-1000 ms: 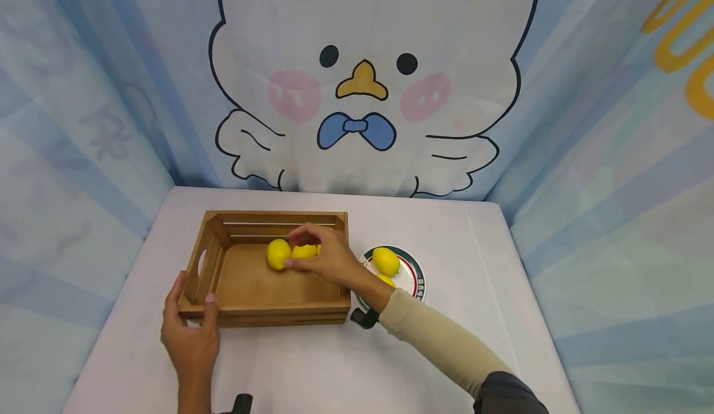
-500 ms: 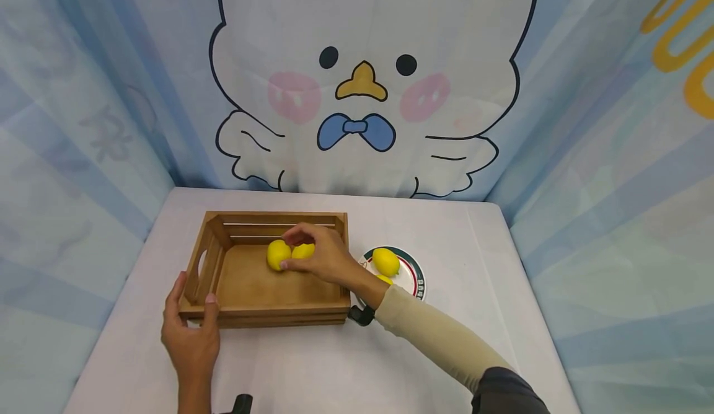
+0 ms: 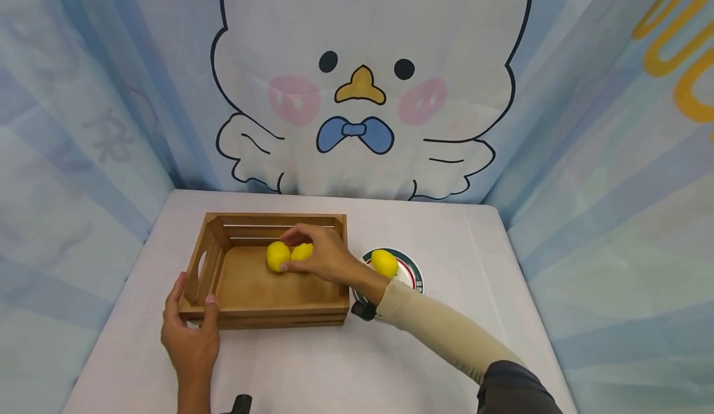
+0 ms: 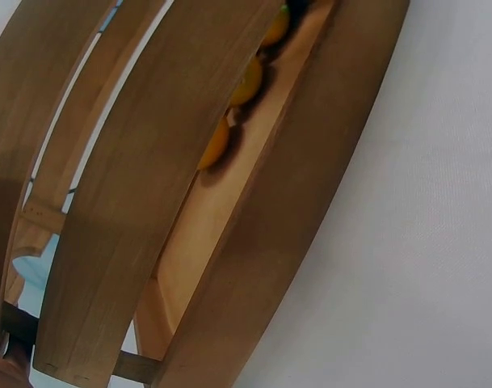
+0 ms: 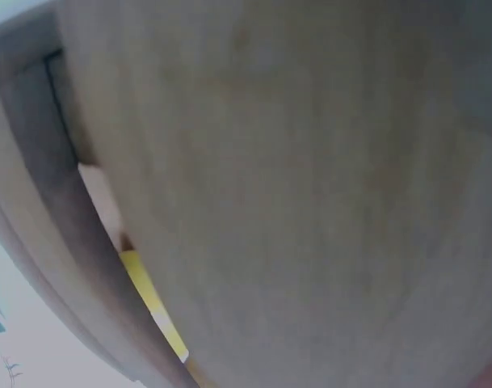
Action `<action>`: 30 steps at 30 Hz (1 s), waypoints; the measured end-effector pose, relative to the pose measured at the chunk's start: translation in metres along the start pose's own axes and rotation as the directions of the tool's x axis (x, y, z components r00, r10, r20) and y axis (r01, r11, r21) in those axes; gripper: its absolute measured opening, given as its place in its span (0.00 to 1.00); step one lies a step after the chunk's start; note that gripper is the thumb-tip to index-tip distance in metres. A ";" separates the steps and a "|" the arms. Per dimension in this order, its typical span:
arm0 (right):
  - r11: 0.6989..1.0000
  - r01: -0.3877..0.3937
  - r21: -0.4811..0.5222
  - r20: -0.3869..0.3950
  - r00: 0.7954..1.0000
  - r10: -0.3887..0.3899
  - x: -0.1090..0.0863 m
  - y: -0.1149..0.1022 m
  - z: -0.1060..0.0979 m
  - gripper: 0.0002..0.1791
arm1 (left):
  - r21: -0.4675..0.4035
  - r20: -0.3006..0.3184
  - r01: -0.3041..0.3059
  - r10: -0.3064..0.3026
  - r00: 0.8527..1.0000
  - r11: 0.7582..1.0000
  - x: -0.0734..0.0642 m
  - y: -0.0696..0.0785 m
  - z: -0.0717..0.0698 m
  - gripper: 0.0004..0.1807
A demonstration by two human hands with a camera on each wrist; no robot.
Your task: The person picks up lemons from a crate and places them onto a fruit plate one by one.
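Note:
My left hand [image 3: 191, 344] grips the near left corner of a slatted wooden crate [image 3: 245, 290], thumb over the front rim and fingers along the left end. Inside the crate, my right hand [image 3: 326, 256] reaches over the right end. Its thumb and fingertips pinch the right side of a yellow lemon [image 3: 277, 256]. A second lemon [image 3: 302, 252] lies close beside it, partly under the hand. Through a slat gap in the left wrist view, several fruits, including one lemon [image 4: 246, 82], form a row on the crate floor. The crate wall [image 5: 294, 194] fills most of the right wrist view.
Right of the crate stands a round plate [image 3: 411, 269] with a green and red rim, partly covered by my right forearm. One lemon [image 3: 384, 263] shows on it. A white cloth covers the table [image 3: 457, 240]. Printed curtains [image 3: 357, 166] enclose the back and sides.
My right hand has shifted slightly left, toward the leftmost lemon. A second lemon on the plate, visible earlier, is now hidden behind my right wrist. My left hand has stayed on the crate.

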State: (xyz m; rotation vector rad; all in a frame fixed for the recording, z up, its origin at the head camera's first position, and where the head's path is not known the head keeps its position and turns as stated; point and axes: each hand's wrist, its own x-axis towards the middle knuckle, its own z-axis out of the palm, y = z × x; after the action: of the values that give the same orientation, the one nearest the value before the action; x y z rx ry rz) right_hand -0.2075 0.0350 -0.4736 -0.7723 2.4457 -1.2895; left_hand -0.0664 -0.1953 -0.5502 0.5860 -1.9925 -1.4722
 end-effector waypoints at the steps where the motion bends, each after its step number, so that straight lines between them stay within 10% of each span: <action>1: 1.000 0.001 -0.013 0.007 1.000 -0.001 0.000 0.000 0.000 0.32 | 0.000 0.001 0.001 -0.001 1.000 1.000 0.000 0.000 0.000 0.35; 30: 0.991 0.042 -0.124 0.150 0.988 -0.023 0.006 -0.020 -0.008 0.31 | 0.013 -0.005 -0.003 0.003 1.000 1.000 -0.001 -0.001 0.000 0.35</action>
State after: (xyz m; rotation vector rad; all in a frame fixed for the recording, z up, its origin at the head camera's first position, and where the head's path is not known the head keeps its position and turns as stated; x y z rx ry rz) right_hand -0.2097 0.0274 -0.4531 -0.9097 2.4219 -1.0539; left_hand -0.0654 -0.1954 -0.5515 0.5916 -2.0002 -1.4560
